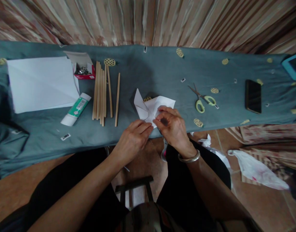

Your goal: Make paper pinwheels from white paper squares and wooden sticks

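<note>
A white paper pinwheel (pixel 151 106) with folded, curling blades is held just above the near edge of the cloth-covered table. My left hand (pixel 135 137) grips its lower left part, the fingers pressed together on the paper. From the right, my right hand (pixel 171 125) pinches the paper close to its middle, thumb and forefinger meeting there. Whether a small pin sits between those fingertips is hidden. A metal bangle (pixel 189 157) circles my right wrist.
Wooden sticks (pixel 99 93) lie left of the paper, near an open red box (pixel 84 73) of small metal pieces, a green-and-white packet (pixel 76 109) and white sheets (pixel 41 85). Scissors (pixel 200 98), a phone (pixel 253 96) and a blue-edged device (pixel 294 66) lie right. A plastic bag (pixel 259 170) rests on the floor.
</note>
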{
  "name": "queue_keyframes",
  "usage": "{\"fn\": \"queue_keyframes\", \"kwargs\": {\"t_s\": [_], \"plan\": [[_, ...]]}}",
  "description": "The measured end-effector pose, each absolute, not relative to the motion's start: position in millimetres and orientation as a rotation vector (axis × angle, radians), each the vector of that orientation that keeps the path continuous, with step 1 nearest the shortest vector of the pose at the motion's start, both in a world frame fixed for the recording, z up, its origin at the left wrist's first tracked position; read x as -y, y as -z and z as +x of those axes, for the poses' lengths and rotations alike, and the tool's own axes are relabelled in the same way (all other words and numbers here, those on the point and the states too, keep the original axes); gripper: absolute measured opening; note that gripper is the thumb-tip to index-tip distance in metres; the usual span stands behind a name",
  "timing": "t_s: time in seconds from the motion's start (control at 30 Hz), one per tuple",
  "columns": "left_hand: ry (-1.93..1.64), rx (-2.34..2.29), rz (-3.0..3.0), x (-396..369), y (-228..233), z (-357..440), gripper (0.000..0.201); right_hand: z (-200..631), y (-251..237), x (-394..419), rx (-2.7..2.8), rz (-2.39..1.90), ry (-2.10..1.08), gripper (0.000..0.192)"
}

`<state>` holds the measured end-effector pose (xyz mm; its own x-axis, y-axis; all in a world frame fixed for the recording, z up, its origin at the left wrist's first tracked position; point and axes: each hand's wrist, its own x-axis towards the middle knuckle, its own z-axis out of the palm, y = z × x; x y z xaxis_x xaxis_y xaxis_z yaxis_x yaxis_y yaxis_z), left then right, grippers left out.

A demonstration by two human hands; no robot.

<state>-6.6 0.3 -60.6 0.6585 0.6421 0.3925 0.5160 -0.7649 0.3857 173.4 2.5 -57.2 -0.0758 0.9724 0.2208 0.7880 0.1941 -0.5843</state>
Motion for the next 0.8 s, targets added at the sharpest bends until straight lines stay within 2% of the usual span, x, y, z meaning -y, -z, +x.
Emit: {"fn": "queue_keyframes", "kwargs": {"t_s": [0.47, 0.8], "plan": [[-0.757, -0.932, 2.654, 0.7, 61.0, -7.0, 0.020, 175.0, 56.9, -0.5, 1.936, -1.620, -0.429, 0.004], [-0.716, -0.932, 2.649, -0.1, 59.3, -7.1, 0.020, 171.5, 58.2, 4.9, 1.983, -1.586, -0.420, 0.022]]}}
